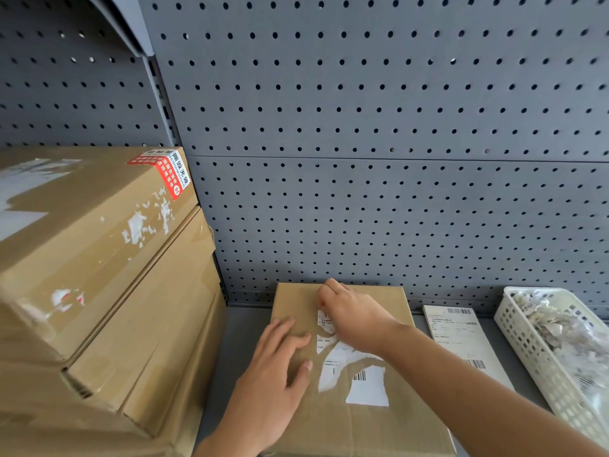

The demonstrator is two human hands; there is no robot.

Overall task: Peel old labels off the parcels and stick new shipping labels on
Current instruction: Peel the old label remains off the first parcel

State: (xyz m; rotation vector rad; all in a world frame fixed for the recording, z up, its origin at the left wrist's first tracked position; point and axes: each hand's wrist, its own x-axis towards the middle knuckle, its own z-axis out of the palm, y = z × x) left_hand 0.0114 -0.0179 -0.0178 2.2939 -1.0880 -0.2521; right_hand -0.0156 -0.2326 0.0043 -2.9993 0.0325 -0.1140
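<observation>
Beneath pegboard (362,127), left hand (273,364) presses parcel (329,430) flat; right hand (352,318) pinches label (367,390).

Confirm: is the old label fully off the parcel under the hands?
No: torn white label remnants, one bearing a barcode, are stuck on the parcel top.

Parcel (346,423) mid shelf (244,328). Left hand (273,367) flat on its left side, right hand (352,318) pinching at torn label (365,387) on top. Stacked boxes (99,258) left. Label sheet (461,338) right, basket (534,357) with scraps (566,328) far right. Pegboard (362,159) behind.
</observation>
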